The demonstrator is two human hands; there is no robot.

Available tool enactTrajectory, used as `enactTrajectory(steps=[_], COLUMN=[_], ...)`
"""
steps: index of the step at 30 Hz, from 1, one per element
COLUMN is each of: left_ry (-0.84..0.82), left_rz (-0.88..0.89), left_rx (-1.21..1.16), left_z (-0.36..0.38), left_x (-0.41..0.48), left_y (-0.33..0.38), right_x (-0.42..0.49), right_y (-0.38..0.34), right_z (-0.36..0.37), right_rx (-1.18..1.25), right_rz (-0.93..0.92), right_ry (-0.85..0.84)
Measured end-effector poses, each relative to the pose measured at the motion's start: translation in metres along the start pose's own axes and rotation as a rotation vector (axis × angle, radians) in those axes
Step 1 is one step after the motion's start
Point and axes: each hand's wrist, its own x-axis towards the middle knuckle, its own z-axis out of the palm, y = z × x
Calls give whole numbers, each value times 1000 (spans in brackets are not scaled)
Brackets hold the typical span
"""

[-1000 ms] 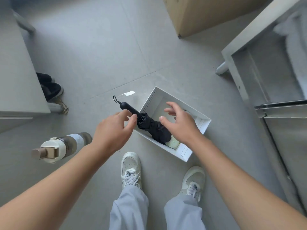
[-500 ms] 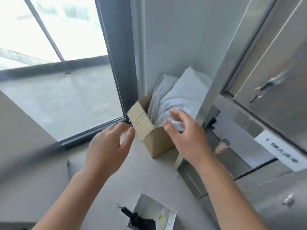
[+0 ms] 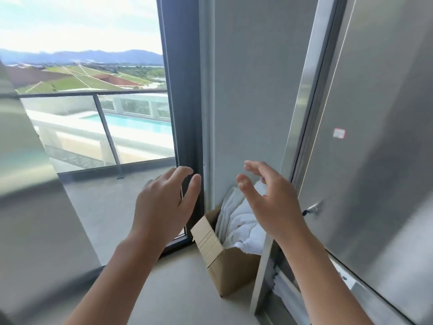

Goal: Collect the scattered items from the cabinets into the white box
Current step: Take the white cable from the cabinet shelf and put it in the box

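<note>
Window [image 3: 93,102] behind two empty hands

Both bare hands are held up mid-air w/ nothing gripped: left hand [image 3: 164,205] w/ fingers loosely curled, right hand [image 3: 271,202] w/ fingers spread and slightly bent, palms turned toward each other. An open brown cardboard box [image 3: 225,263] is seen on the grey floor below the right hand, stuffed w/ crumpled white cloth [image 3: 241,221]. A tall brushed-metal cabinet door [image 3: 375,137] fills the right side; a small red-and-white sticker [image 3: 339,133] and a metal latch [image 3: 312,208] are fixed on it. A dark-framed window [image 3: 182,90] is seen at left, w/ a glass balcony railing [image 3: 103,127] and a turquoise pool [image 3: 138,123] beyond.
</note>
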Motion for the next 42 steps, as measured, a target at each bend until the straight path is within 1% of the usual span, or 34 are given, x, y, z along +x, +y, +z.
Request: enactTrajectory(steps=[6,13,16,20,24,30,36,39,42], left_ry=[23,8,-25,-109,-210,-376,-493,-526,-552], left_rz=[-10,-30,-16,37,134,364,586,723,828], left_rx=[7,-6,-35,-84,-184,-334,-572,-672,-786], left_z=[-13,-4,5,22,42,66,52,29,-2], left_x=[-12,-27,-34,-34,-21,-16,-61,-97,-139], left_y=[8,13,11,5,4,30,123,176,222], right_x=[-8,-26,-34,-46,-61,-122,-230,-288,-351], right_y=[-9,2,5,6,11,5,-45,-84,-129], right_z=[-6,-8,-10,-11,-17,-38,-94,-128,-154], right_rx=[9,0,-44,-160,-234,-374,-517,-600,-678], right_rz=[-2,47,73,99,220,428,605,680,741], right_ry=[-14,-38,-33,6,116,338,588,738,854])
